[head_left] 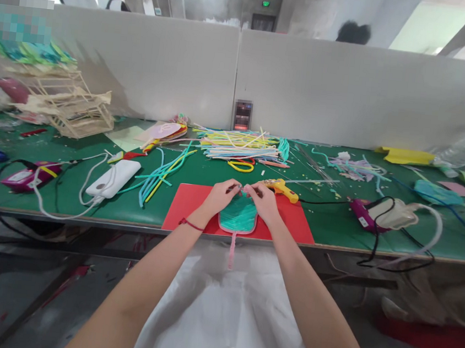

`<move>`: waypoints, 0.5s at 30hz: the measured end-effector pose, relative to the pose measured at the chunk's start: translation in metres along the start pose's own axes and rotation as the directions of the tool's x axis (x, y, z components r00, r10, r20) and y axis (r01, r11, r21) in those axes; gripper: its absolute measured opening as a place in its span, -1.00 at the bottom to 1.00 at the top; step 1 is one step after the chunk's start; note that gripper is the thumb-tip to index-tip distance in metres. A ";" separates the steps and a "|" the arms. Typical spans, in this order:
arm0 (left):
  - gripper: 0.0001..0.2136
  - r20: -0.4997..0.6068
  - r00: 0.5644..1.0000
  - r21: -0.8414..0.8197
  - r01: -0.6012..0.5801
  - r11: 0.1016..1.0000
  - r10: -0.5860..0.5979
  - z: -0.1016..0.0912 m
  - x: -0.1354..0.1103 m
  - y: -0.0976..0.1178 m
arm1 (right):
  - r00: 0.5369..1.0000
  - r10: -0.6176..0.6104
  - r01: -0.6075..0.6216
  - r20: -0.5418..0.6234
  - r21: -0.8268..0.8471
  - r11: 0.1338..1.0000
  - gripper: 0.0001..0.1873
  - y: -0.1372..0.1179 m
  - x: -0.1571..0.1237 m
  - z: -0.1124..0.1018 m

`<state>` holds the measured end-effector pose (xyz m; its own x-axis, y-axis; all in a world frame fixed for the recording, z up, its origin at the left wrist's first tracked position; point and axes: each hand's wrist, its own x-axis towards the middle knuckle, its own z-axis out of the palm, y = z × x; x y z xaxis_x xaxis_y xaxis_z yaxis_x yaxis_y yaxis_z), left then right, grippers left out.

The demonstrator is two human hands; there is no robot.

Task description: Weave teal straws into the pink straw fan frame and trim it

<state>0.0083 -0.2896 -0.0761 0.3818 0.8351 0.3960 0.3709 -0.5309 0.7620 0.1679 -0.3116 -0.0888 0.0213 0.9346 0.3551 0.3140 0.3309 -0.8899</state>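
Observation:
A teal piece with a pink border (237, 217), seemingly made of fuzzy craft stems, lies over a red sheet (186, 205) at the table's front edge. From its near side a narrow pink strip (231, 250) hangs over the edge. My left hand (223, 193) pinches at the piece's far edge, with a red cord on the wrist. Close beside it, my right hand (265, 199) pinches at the same edge. Fingertips hide the exact spot they grip. Just beyond my right hand rests a yellow glue gun (284, 190).
Bundled craft stems (239, 144) lie behind the sheet, with yellow-handled scissors (241, 166) before them. Loose stems (161, 175) and a white power bank (113, 178) are leftward. A stick-built model (77, 108) stands far left. Cables trail from a purple device (365, 215) rightward.

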 end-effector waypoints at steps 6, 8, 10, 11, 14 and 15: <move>-0.92 0.067 0.998 0.017 -0.006 1.000 0.005 0.001 0.000 -0.002 | 1.000 -0.015 0.014 -0.012 -0.026 1.000 -0.65 0.000 0.000 0.001; -0.93 0.081 0.997 0.014 0.003 1.000 -0.004 0.001 0.000 -0.003 | 1.000 -0.020 0.019 -0.011 -0.038 0.999 -0.66 0.000 0.000 0.001; -0.92 0.097 0.995 0.005 0.020 1.000 -0.021 0.001 -0.001 -0.003 | 1.000 -0.024 0.024 -0.010 -0.048 0.999 -0.67 0.000 0.000 0.001; -0.89 0.108 0.994 -0.001 0.034 0.999 -0.034 0.001 -0.001 -0.003 | 1.000 -0.025 0.025 -0.008 -0.051 0.998 -0.67 0.001 0.000 0.001; -0.80 0.148 0.985 -0.027 0.089 0.996 -0.084 0.001 -0.002 0.000 | 1.000 -0.024 0.024 0.005 -0.048 0.999 -0.67 0.002 0.001 0.002; -0.80 0.158 0.983 -0.036 0.105 0.994 -0.098 0.001 -0.002 0.001 | 1.000 -0.022 0.023 0.010 -0.044 0.999 -0.66 0.003 0.001 0.003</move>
<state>0.0084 -0.2923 -0.0762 0.4721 0.8501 0.2334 0.3780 -0.4344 0.8175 0.1663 -0.3095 -0.0918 0.0050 0.9282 0.3721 0.3557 0.3461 -0.8682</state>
